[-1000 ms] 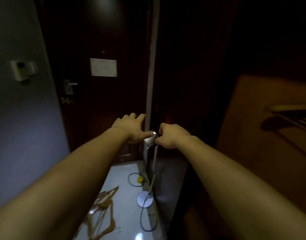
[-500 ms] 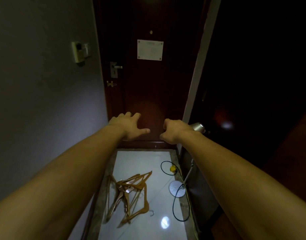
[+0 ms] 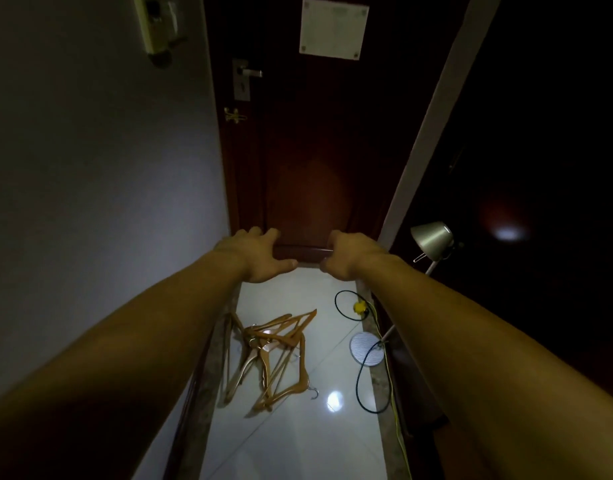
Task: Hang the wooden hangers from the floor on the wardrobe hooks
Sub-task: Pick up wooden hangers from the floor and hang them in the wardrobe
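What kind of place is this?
Probably the entry hallway of a hotel room. The dark wooden door carries a posted notice and a lever lock, what looks like a key-card holder is on the wall, and wooden hangers lie on the tiled floor.

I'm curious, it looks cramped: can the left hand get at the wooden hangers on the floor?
Probably yes. The left hand is empty, and the wooden hangers lie uncovered on the floor below it; the lamp stands aside.
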A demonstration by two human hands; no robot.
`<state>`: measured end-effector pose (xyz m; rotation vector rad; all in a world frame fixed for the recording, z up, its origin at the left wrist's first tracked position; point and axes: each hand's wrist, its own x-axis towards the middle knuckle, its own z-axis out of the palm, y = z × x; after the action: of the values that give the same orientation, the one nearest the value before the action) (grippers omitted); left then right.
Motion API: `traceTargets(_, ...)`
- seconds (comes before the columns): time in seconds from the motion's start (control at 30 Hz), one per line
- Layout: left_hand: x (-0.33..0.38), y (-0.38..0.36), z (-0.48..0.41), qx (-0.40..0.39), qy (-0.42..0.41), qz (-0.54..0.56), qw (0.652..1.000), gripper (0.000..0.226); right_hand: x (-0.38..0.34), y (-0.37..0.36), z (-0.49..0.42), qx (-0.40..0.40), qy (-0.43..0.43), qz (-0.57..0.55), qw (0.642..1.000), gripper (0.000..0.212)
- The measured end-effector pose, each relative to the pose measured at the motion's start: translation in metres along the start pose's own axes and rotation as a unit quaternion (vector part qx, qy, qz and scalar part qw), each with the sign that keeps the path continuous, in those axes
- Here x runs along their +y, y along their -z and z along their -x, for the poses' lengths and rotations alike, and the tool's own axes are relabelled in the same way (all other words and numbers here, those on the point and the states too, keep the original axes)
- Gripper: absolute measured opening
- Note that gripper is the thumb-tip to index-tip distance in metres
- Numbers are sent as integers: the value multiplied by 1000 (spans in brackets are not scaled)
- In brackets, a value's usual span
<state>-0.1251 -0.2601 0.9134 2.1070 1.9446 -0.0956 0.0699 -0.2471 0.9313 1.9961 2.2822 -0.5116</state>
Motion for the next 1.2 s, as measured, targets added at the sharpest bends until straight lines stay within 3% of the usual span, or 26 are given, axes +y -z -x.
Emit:
traceTargets(0.4, -7, -21, -131, -44, 79, 32, 995, 86, 30, -20, -167, -52, 16, 0, 999, 55)
traceTargets(0.8, -77, -75, -211, -130, 100, 84, 983, 88, -7, -92, -267, -139, 33, -1, 990, 66)
traceTargets(1.0, -114, -117, -256, -176, 85, 115, 974, 91, -6, -131, -301, -156, 8, -23, 987, 52)
traceTargets(1.2, -137, -196, -294, -247, 102, 168, 949, 79, 13, -203, -337, -213, -22, -50, 975, 26)
